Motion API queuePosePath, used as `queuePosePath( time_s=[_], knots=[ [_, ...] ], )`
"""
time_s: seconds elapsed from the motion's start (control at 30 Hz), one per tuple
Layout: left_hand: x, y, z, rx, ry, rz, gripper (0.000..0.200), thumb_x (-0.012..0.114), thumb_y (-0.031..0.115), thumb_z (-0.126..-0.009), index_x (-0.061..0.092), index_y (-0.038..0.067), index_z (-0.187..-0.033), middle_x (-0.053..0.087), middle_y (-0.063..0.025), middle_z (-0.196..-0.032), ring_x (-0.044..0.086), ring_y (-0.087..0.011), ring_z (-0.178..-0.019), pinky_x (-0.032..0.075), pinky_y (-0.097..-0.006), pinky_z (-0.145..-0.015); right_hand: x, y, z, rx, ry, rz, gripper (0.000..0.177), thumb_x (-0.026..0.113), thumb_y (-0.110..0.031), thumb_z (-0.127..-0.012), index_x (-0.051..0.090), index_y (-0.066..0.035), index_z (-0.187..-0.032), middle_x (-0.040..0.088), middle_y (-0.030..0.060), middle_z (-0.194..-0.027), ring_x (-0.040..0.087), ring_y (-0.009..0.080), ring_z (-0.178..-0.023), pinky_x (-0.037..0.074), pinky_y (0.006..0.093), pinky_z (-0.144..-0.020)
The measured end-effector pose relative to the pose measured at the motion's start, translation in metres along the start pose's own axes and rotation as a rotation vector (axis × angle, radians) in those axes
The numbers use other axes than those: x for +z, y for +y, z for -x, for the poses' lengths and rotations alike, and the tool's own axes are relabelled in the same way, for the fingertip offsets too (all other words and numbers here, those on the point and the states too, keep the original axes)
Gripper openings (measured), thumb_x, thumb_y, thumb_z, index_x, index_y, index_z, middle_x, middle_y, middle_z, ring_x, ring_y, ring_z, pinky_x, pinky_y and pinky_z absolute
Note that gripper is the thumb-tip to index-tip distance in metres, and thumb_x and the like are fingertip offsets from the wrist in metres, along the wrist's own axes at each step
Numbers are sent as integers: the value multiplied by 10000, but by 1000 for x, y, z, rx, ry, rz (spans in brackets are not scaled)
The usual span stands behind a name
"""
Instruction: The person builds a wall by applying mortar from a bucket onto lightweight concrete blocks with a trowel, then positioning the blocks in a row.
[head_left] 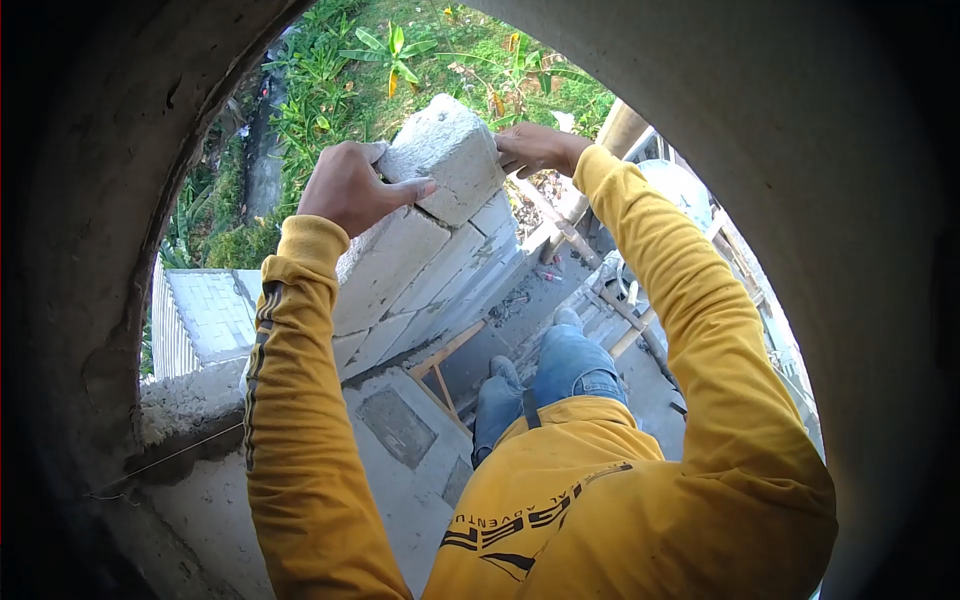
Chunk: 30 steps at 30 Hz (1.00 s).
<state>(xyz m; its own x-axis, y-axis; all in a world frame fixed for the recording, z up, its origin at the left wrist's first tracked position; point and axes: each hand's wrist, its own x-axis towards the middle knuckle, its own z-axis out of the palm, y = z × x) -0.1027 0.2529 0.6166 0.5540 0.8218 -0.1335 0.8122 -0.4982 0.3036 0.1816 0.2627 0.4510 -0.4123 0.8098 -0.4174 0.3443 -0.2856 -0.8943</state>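
A pale grey concrete block sits on top of a block wall, at its far end. My left hand grips the block's left side, its thumb lying along the near lower edge. At the opposite side, my right hand presses its fingers against the block's right face; part of those fingers is hidden behind it. Just below my left hand, another block lies in the top course, touching the held one.
A string line runs from a rough ledge at left. Bamboo poles and a white round container stand at right. A wooden frame leans below the wall. Banana plants grow far below.
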Motion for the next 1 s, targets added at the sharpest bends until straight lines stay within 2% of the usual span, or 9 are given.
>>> queuePosePath(
  time_s=[0.17,0.27,0.37,0.5,0.57,0.6,0.73,0.83,1.0],
  knots=[
    [1,-6,-4,49,23,6,603,887,532,-744,737,-52,-761,618,-117,-569,606,-222,-511,513,-388,-558,1,-4,1,49,3,-12,649,368,-501,-1085,545,22,-1426,663,232,-1346,672,321,-1216,577,445,-1014],
    [-2,-5,-5,15,-33,-17,604,883,535,-761,742,-49,-810,643,-104,-625,586,-166,-548,462,-343,-544,2,-5,1,69,-7,-13,644,357,-481,-1090,534,41,-1424,664,233,-1343,672,325,-1214,576,461,-1021],
    [-4,-2,-4,-16,-46,0,605,884,527,-765,745,-57,-843,653,-107,-642,593,-168,-562,478,-343,-559,-1,-4,0,43,-26,2,581,366,-428,-1102,517,23,-1435,686,236,-1290,692,318,-1175,596,455,-994],
    [-1,-4,-3,-6,-36,68,591,893,490,-773,748,-64,-920,675,-105,-691,607,-156,-607,500,-334,-598,-9,7,-7,-158,-125,295,495,384,-354,-1111,494,-10,-1449,706,238,-1216,716,308,-1122,622,437,-953],
    [0,-4,-3,-24,-50,96,586,898,467,-776,748,-68,-960,685,-103,-717,613,-152,-631,508,-330,-617,-5,4,-5,-116,-105,223,463,393,-327,-1114,487,-30,-1456,711,240,-1188,722,307,-1106,630,423,-936],
    [0,-4,-4,-40,-59,78,578,903,442,-777,747,-71,-994,700,-112,-767,623,-150,-672,511,-328,-640,1,-9,2,26,-46,47,496,392,-350,-1113,504,4,-1442,704,244,-1221,715,321,-1123,624,423,-950],
    [6,-11,-3,-36,-25,106,546,901,395,-779,742,-62,-1032,674,-107,-825,602,-161,-718,503,-331,-673,7,-10,4,79,20,-83,564,365,-386,-1117,544,78,-1383,677,260,-1288,700,348,-1155,621,435,-957],
    [6,-5,2,22,44,134,563,898,387,-777,732,-71,-1059,640,-99,-846,584,-170,-744,492,-336,-694,4,-8,1,31,-13,34,574,362,-402,-1119,541,72,-1387,669,269,-1296,695,354,-1166,625,453,-949],
    [10,-7,2,13,52,177,603,900,393,-768,723,-77,-1102,625,-105,-876,577,-186,-778,484,-347,-716,-2,17,-19,-256,-31,462,412,473,-302,-1097,538,34,-1325,749,188,-1033,746,343,-981,644,438,-833]
  ],
)
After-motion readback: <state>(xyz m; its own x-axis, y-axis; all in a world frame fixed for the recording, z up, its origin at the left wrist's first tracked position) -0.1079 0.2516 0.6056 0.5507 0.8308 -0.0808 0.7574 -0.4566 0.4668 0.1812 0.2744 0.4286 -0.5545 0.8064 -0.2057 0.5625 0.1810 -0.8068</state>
